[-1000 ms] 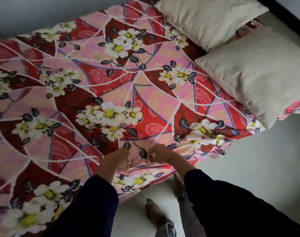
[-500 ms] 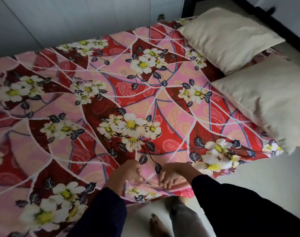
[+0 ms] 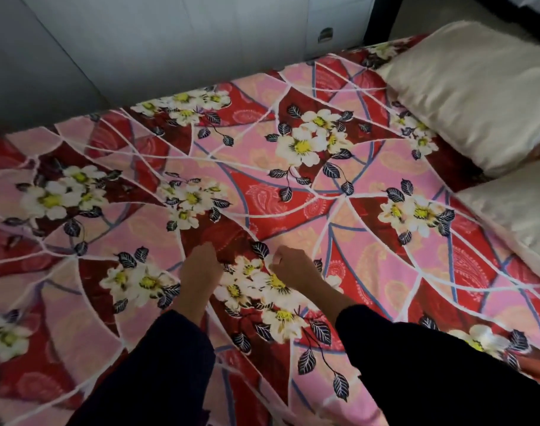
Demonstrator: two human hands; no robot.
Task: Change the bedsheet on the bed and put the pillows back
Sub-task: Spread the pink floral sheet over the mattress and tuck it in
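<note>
- Fingers [image 3: 205, 252] of left hand [image 3: 201, 272] curled, pinching floral bedsheet [image 3: 293, 210]; right hand [image 3: 290, 267] fisted on it, both 6 o'clock.
- Bed head: far pillow [image 3: 478, 93] 2 o'clock, near pillow [image 3: 514, 216] 3 o'clock.
- Flat sheet room 9–12 o'clock.

Left hand [image 3: 201, 267]: knuckles up, fingers curled down into the bedsheet [image 3: 293, 210].
Right hand [image 3: 288, 265]: just beside it, thumb and fingers pinching the bedsheet.
Left forearm [image 3: 158, 364], right forearm [image 3: 416, 364]: dark-sleeved, stretched over the bedsheet.

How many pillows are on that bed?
2. The far pillow lies upper right on the bedsheet; the near pillow lies below it, cut by the picture's right edge. Others may be unseen.
</note>
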